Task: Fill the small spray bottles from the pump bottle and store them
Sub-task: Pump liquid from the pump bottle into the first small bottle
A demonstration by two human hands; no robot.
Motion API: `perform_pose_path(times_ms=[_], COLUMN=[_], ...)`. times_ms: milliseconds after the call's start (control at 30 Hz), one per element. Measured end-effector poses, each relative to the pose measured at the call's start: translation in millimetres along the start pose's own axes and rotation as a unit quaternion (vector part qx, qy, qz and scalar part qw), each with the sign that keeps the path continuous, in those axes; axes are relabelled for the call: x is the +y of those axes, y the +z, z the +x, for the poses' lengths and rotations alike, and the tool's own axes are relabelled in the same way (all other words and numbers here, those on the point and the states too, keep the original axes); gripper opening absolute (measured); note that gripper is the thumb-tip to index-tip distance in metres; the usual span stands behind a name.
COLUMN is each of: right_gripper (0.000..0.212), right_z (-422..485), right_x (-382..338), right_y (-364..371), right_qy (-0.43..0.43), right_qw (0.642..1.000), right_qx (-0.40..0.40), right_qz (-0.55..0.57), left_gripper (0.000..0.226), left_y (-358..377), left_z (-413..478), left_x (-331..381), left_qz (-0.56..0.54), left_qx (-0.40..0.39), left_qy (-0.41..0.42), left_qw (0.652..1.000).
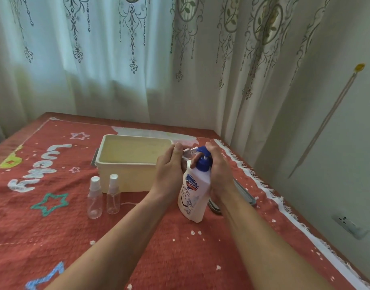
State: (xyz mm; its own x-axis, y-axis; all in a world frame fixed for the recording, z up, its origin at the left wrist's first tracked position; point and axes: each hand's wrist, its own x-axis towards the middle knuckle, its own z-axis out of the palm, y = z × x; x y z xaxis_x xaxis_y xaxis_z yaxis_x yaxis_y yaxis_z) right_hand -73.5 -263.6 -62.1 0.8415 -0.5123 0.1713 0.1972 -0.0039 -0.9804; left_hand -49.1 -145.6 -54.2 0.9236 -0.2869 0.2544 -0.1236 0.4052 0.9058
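Caught mid-fill, on what looks like the first of three. Gripping one spray bottle in the left hand, cap off, neck tipped toward the spout of the pump bottle, itself upright on the tabletop. Curling the right hand over the blue pump head — pressing or only poised, hard to say. No telling whether any liquid has reached the held bottle; too blurred behind the fingers.

Little done so far, judging by the layout. Standing left of the pump bottle, just in front of the bin: a rounder bottle and a straighter bottle, side by side, both capped, both seemingly clear and empty. Nothing showing inside the bin.

Left to do, then: finish this fill, cap it, fill the other two, store all three, probably close up with the lid lying flat beneath the right forearm.

Counted: three small spray bottles — one in hand, two standing. One pump bottle. One bin. One lid.
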Motion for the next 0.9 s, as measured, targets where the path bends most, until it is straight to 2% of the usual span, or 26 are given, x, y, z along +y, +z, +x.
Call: perform_pose_path(times_ms=[167,300,433,567,667,800,900], right_gripper=[0.058,0.039,0.037,0.058,0.042,0.038,0.058], right_z=[-1.0,0.5,0.7,-0.4,2.5,3.4,1.8], right_x=[-2.0,-1.3,-2.3,-3.4,-0.2,1.9,-1.4], right_y=[0.7,-1.7,-1.5,1.3,-2.0,-3.6,-0.7], right_qy=[0.006,-0.001,-0.006,0.003,-0.004,-0.009,0.004], right_qw=[1.0,1.0,1.0,1.0,1.0,1.0,1.0], right_qx=[-0.012,-0.011,-0.019,-0.03,-0.031,-0.025,-0.025], right_qz=[0.009,-0.007,0.009,0.004,-0.001,0.004,0.004], left_gripper=[0.041,0.037,0.035,0.035,0.034,0.033,0.033], left_y=[-0.6,0.0,1.5,1.4,2.7,4.1,4.8], left_z=[-0.4,-1.0,-4.6,-8.4,-8.7,-11.0,-14.2], left_x=[-1.4,0.5,1.3,6.3,10.3,12.4,12.6], left_qz=[-0.019,-0.039,-0.06,-0.072,-0.078,-0.119,-0.132], left_qx=[0.007,0.005,0.01,0.007,0.009,0.002,-0.004], left_qy=[-0.016,-0.025,-0.047,-0.05,-0.052,-0.082,-0.086], left_qw=[1.0,0.999,0.997,0.996,0.996,0.99,0.987])
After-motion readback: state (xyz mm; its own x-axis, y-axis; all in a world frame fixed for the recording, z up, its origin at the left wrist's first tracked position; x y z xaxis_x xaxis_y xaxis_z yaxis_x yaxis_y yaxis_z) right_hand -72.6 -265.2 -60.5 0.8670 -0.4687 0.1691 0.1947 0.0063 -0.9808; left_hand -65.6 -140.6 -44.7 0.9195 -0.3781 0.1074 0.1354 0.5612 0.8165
